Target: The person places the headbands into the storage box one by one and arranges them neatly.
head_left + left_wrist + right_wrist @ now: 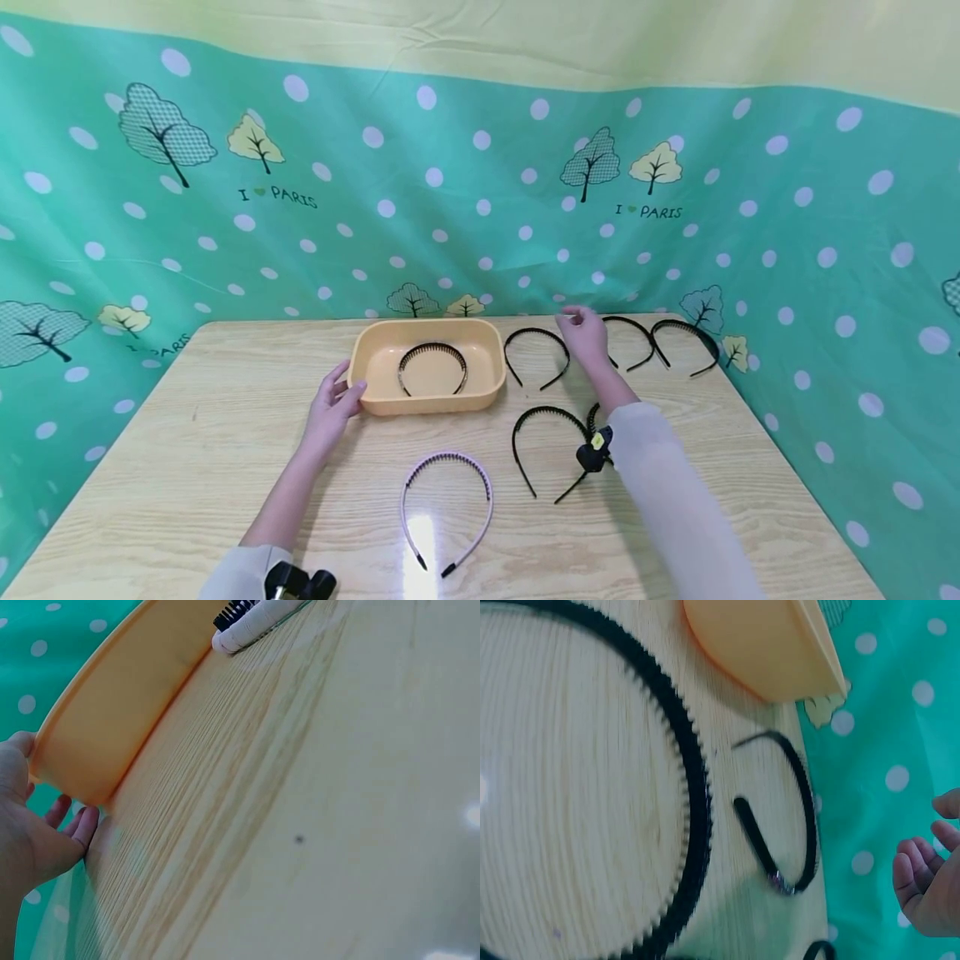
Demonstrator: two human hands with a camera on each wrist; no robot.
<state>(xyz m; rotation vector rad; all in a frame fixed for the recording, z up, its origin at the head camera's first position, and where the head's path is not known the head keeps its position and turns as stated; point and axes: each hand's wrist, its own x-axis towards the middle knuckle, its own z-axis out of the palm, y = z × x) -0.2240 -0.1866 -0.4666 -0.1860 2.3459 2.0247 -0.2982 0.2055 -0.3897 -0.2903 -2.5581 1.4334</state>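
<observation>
A peach-coloured plastic tray (427,406) stands at the back of the table with a dark toothed headband (432,347) in it. My left hand (332,410) holds the tray's left end, its thumb at the rim and some fingers bent loosely below in the left wrist view. Over the table's back edge is my right hand (585,333), its fingers loosely bent and nothing seen in them. Left of it lies a black headband (537,332); to its right are a second black headband (636,324) and a third headband (686,325).
A lilac headband (448,456) with dark teeth lies at the front middle. Right of it rests a black toothed headband (547,410), beside another partly hidden under my right wrist and its camera (595,450). A green dotted curtain (480,208) hangs close behind the table (225,417).
</observation>
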